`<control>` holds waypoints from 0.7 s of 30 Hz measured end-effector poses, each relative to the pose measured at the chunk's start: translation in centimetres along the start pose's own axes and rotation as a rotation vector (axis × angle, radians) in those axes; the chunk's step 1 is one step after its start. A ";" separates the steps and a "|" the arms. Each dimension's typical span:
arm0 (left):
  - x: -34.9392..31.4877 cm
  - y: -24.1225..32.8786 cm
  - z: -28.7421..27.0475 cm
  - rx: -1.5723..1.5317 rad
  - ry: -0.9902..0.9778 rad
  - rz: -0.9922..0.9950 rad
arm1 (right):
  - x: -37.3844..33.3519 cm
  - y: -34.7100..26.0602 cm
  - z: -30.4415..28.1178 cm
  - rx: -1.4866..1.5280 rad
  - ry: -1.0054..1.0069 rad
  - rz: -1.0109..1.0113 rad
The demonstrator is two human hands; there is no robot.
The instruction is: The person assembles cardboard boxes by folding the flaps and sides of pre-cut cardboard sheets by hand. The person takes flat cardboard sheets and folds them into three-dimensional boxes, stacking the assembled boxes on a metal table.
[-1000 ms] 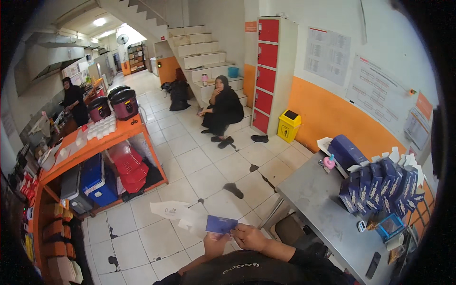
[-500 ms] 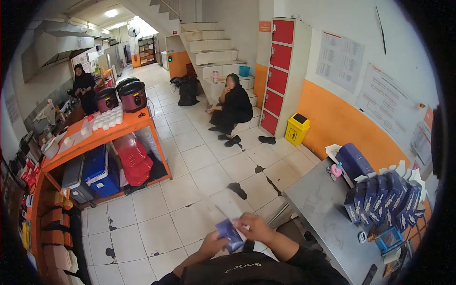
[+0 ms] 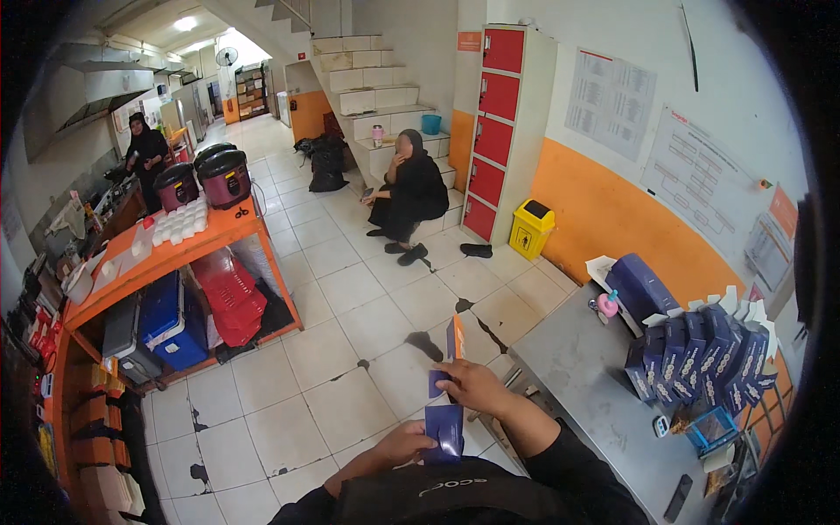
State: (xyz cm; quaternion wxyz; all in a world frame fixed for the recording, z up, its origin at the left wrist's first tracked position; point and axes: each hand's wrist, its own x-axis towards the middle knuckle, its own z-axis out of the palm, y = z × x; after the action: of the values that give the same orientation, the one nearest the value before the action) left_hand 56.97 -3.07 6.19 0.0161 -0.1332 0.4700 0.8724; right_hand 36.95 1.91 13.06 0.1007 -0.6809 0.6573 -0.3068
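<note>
Close in front of my body is a blue carton (image 3: 445,426), part folded, with a tall flap that shows white and orange at its upper end. Its lower left edge is pinched by my left hand (image 3: 404,444). Higher up, the fingers and thumb of my right hand (image 3: 473,386) grip the carton's flap. To the right, a stack of similar blue cartons (image 3: 696,354) with raised white flaps stands on the metal table (image 3: 573,350).
On the metal table are a pink bottle (image 3: 607,304), a small blue frame-like holder (image 3: 710,430) and a black handheld object (image 3: 677,498). An orange counter (image 3: 254,229) with rice cookers (image 3: 224,178) is at left. One person (image 3: 411,188) sits on the stairs; another (image 3: 145,157) stands far left.
The carton has turned more upright, and its orange-and-white flap now points away from me. My right hand has moved slightly right and up along it. The view has shifted a little.
</note>
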 end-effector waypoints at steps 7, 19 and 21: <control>-0.7 0.4 -0.6 0.020 0.029 0.072 | 2.1 0.6 0.7 0.222 -0.370 -0.299; -5.7 1.8 -7.9 0.334 0.177 0.293 | 7.4 -0.8 0.1 0.370 -0.607 -0.438; -8.6 2.7 -12.1 0.421 0.198 0.430 | 7.7 1.0 -1.1 0.504 -0.403 -0.145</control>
State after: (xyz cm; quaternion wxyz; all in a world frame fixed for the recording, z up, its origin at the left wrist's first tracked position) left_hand 67.53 -13.73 4.16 -0.1876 -0.1090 0.6569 0.7221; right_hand 35.10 -5.27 15.60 0.3720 -0.7266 0.4772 -0.3254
